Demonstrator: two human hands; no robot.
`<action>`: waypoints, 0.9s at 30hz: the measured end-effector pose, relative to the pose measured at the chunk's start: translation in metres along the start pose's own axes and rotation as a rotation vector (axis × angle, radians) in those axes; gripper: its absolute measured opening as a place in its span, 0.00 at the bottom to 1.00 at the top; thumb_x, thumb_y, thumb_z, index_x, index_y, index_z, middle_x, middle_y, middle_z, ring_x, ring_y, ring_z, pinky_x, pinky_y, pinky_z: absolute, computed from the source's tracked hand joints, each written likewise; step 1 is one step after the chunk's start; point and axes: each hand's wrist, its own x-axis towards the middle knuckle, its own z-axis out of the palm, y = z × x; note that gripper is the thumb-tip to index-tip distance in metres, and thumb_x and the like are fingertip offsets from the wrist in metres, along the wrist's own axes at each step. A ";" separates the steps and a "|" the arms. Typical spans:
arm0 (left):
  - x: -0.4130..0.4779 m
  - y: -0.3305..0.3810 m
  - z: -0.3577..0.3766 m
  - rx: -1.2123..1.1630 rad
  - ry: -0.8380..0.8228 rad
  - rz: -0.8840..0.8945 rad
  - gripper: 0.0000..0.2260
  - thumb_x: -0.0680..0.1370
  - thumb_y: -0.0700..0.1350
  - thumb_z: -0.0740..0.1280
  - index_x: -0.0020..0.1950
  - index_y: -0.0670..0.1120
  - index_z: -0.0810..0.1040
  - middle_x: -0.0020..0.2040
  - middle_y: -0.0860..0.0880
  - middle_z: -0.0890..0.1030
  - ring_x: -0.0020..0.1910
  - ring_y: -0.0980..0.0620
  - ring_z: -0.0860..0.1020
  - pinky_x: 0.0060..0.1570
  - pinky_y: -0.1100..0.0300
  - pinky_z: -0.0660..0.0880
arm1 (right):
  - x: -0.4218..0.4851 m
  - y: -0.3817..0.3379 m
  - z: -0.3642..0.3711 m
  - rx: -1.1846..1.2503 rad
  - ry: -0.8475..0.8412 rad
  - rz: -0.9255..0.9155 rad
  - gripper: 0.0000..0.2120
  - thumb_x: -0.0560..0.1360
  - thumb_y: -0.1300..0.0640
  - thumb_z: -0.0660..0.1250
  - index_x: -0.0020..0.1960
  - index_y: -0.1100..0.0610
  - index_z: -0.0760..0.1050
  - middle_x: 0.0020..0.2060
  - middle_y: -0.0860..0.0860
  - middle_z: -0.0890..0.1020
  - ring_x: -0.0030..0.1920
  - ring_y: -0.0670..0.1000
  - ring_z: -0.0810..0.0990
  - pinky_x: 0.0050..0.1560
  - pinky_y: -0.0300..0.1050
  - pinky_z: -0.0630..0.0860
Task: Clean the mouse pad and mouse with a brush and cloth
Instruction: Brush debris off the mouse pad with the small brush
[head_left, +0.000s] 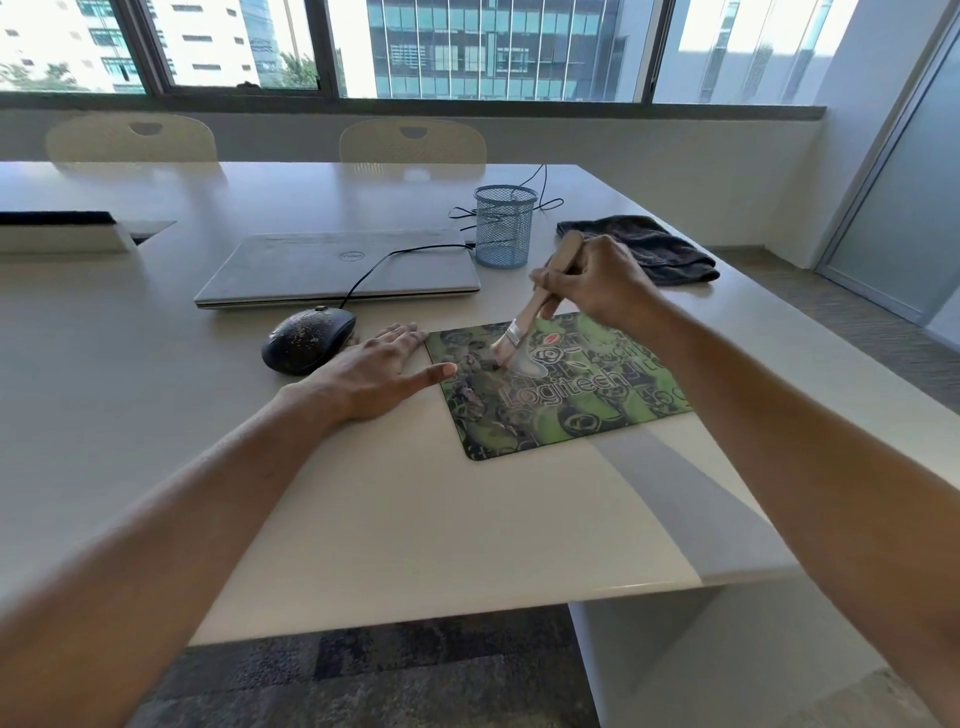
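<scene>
Head view, sole view on record. The mouse pad (566, 405), green and dark with printed lettering, lies flat on the white counter (415, 519) close to its right edge, and all positions below are taken from it. The right hand (597, 283) is over the pad's far edge with its fingers curled round the wooden handle of a brush (519, 327). The brush slants down to the left and its bristles touch the pad's far-left part, where dark specks lie on the surface. The hand covers the middle of the handle, and only the butt end shows above the knuckles. The left hand (379, 374) lies flat on the counter just left of the pad, fingers straight and holding nothing, with the thumb tip at the pad's left edge. The mouse (306, 340), black with pale specks on its shell, sits left of the pad beyond the left hand, close by the little-finger side; whether they touch cannot be told. Its cable (374, 265) runs over a closed grey laptop (337, 267) that lies beyond the pad to the far left. A blue mesh cup (504, 226) stands upright behind the pad, beside the laptop's right end. The cloth (654, 249), dark and folded, lies beyond the pad's far-right corner and is partly hidden by the right hand. Two pale chairs (413, 140) stand at the counter's far side below a window (493, 47).
</scene>
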 end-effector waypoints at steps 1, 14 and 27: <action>0.000 0.000 0.000 0.001 0.000 0.000 0.45 0.66 0.73 0.46 0.76 0.47 0.55 0.77 0.49 0.54 0.75 0.55 0.52 0.74 0.55 0.49 | 0.001 0.003 -0.002 -0.017 0.008 0.013 0.14 0.73 0.51 0.69 0.48 0.63 0.82 0.37 0.54 0.82 0.36 0.49 0.77 0.35 0.39 0.69; -0.002 0.001 -0.001 0.016 0.001 0.000 0.45 0.66 0.73 0.46 0.76 0.46 0.55 0.77 0.49 0.55 0.75 0.55 0.52 0.74 0.55 0.49 | 0.011 0.068 -0.060 -0.285 0.077 0.225 0.16 0.74 0.49 0.67 0.47 0.64 0.81 0.43 0.60 0.83 0.39 0.53 0.74 0.38 0.43 0.67; -0.002 0.002 -0.001 0.004 -0.001 -0.013 0.45 0.66 0.73 0.46 0.76 0.47 0.55 0.77 0.50 0.54 0.75 0.55 0.51 0.73 0.55 0.48 | 0.015 0.009 -0.006 -0.019 0.068 0.043 0.15 0.74 0.50 0.67 0.49 0.61 0.83 0.43 0.59 0.84 0.38 0.51 0.77 0.40 0.44 0.71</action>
